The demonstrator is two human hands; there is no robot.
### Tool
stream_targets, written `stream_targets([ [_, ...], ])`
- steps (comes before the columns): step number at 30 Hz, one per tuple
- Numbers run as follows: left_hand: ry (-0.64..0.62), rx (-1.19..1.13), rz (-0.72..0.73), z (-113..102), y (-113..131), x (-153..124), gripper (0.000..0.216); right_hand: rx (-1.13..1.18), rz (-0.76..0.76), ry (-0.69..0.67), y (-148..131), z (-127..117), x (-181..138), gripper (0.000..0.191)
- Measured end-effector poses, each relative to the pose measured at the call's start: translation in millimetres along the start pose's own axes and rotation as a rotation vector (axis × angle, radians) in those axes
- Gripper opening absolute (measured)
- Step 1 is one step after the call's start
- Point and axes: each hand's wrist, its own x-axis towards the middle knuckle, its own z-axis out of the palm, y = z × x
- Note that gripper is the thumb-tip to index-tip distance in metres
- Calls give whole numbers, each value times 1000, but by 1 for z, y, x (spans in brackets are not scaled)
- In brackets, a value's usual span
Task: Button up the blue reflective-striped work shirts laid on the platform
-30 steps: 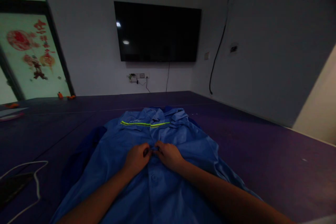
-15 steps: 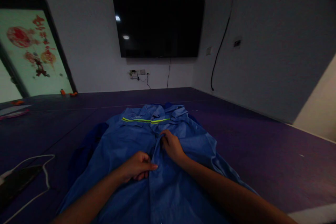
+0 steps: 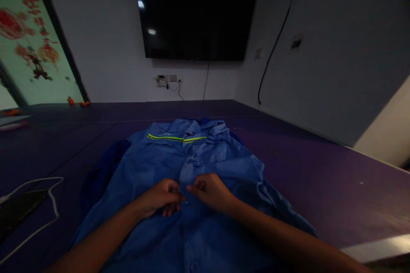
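A blue work jacket (image 3: 156,162) lies front up, its collar away from me, with yellow-green stripes across the chest and pale lettering above the left one. My left hand (image 3: 166,198) is closed on the front placket, thumb and forefinger pinching its edge beside a button (image 3: 186,201). Just across from it, my right hand (image 3: 211,190) has its fingers curled and its fingertips on the same placket. Nearer to me a lower button (image 3: 194,266) shows. Shadow partly hides what lies under the fingertips.
The jacket rests on a dark purple surface (image 3: 288,162). At the left lie a dark flat object (image 3: 22,211) and a white cable (image 3: 35,239). Small orange items (image 3: 71,100) sit by the glass door. A television (image 3: 195,17) hangs on the far wall.
My right hand has come down the placket toward me, level with my left hand. The left hand stays at the placket edge. The view has tilted slightly downward.
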Motion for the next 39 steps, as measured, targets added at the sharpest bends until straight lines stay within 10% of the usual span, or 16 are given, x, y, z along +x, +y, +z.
stream_targets([
  [12,-75,-116,-107,-1,-2,-5,20,81,80,-183,0,-2,-13,23],
  [39,-78,-95,-68,4,0,-12,20,-20,22,-136,-7,3,-24,14],
])
